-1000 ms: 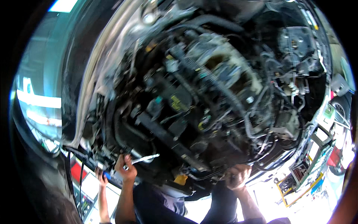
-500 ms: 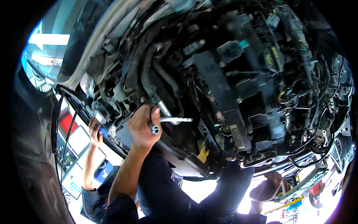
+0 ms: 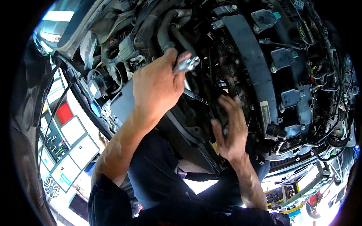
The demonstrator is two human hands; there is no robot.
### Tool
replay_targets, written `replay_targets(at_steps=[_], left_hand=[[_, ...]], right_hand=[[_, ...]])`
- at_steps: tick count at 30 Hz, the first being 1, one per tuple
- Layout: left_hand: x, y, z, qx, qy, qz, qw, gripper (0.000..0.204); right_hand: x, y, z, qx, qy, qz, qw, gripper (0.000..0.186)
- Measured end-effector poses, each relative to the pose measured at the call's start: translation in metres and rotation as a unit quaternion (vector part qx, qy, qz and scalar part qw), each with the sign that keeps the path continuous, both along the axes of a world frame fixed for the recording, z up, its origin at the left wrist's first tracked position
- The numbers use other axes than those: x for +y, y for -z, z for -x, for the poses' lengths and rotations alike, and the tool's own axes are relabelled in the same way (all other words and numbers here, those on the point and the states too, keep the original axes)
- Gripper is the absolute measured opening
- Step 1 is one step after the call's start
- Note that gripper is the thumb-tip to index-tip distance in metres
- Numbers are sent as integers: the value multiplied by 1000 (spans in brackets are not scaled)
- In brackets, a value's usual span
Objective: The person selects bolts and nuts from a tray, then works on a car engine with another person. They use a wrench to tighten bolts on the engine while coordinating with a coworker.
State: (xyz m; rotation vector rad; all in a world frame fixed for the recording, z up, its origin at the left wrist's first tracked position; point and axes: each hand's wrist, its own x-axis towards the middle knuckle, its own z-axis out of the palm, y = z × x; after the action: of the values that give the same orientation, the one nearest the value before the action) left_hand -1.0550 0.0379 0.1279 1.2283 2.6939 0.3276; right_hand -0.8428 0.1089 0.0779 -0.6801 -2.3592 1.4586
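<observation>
My left hand [image 3: 156, 84] is closed around a chrome ratchet [image 3: 184, 64] over the engine bay. A slim shaft, apparently an extension [image 3: 196, 98], slants from below that hand toward its dark tip at the right. My right hand [image 3: 230, 132] has its fingers apart beside the tip, reaching among dark engine parts; I cannot tell whether its fingertips touch them. Right of that hand lie a long black rail [image 3: 249, 62] and several coil-like units [image 3: 282, 59]. Two hoses [image 3: 169, 26] run above my left hand.
A black fender [image 3: 28, 113] frames the left. Below the car's edge are white wall panels [image 3: 81, 154], a red panel [image 3: 67, 113] and a wheel rim [image 3: 51, 187]. A co-worker's hand [image 3: 102, 139] shows partly behind my left arm. Shop equipment [image 3: 294, 196] is at the lower right.
My left hand has risen rightward with the tool. My right hand has moved up and left from the bay's lower edge, its fingers now spread. The view has shifted across the engine.
</observation>
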Motion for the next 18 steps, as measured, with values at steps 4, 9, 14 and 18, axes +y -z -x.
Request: replay_targets(at_steps=[4,9,14,18], left_hand=[[23,10,-3,-129,11,82,988,40],[48,43,-10,-255,63,164,951,35],[78,77,-21,-355,6,266,896,44],[87,108,-30,-306,-148,210,917,56]], right_hand=[[-6,21,13,-25,-27,195,980,48],[-7,25,-4,-126,-17,276,953,39],[7,83,-16,-227,-43,8,973,27],[13,124,-9,-234,-131,-124,955,33]])
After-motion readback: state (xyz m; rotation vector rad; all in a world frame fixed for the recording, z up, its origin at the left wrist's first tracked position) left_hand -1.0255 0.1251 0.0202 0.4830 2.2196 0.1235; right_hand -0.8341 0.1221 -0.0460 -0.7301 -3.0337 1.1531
